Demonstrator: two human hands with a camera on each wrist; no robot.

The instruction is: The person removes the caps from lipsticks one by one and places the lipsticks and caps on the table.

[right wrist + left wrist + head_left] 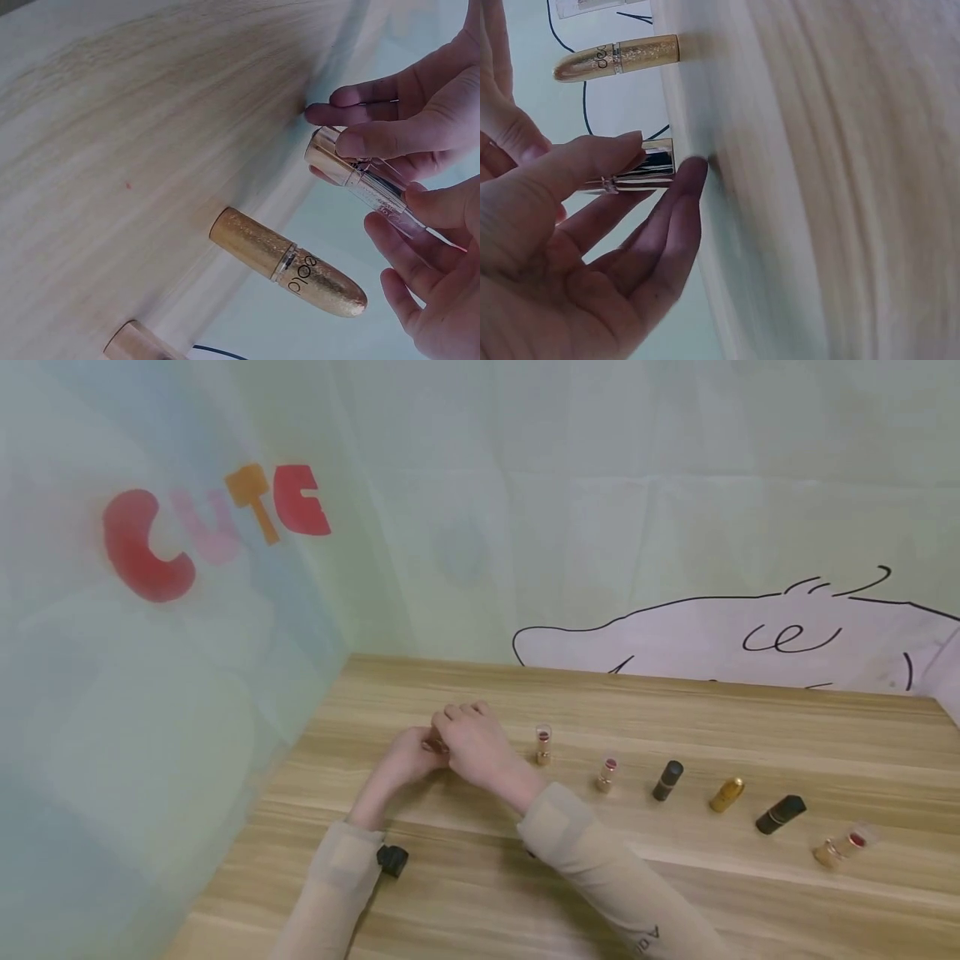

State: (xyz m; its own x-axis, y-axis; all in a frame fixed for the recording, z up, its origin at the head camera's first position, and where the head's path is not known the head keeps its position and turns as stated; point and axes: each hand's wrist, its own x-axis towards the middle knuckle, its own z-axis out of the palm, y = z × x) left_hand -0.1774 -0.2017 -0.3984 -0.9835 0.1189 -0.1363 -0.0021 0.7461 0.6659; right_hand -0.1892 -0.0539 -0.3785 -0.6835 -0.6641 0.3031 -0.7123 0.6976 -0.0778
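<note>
A lipstick with a shiny rose-gold base [330, 156] and a clear cap [384, 201] is held between both hands, low over the table. My left hand [607, 262] pinches the base between thumb and fingers. With thumb and fingertips, my right hand [442, 277] grips the clear cap end. I cannot tell whether the base touches the wood. Beside them stands a gold bullet-shaped lipstick [289, 262], upright. In the head view the right hand [476, 743] covers the held lipstick and most of the left hand [408, 756].
To the right, a slanting row of lipsticks stands on the wooden table [465, 893]: clear-capped ones [543, 747], [606, 777], a black one [667, 781], a gold one [727, 795], another black one [780, 815] and a clear-capped one [836, 849]. Printed curtains hang behind.
</note>
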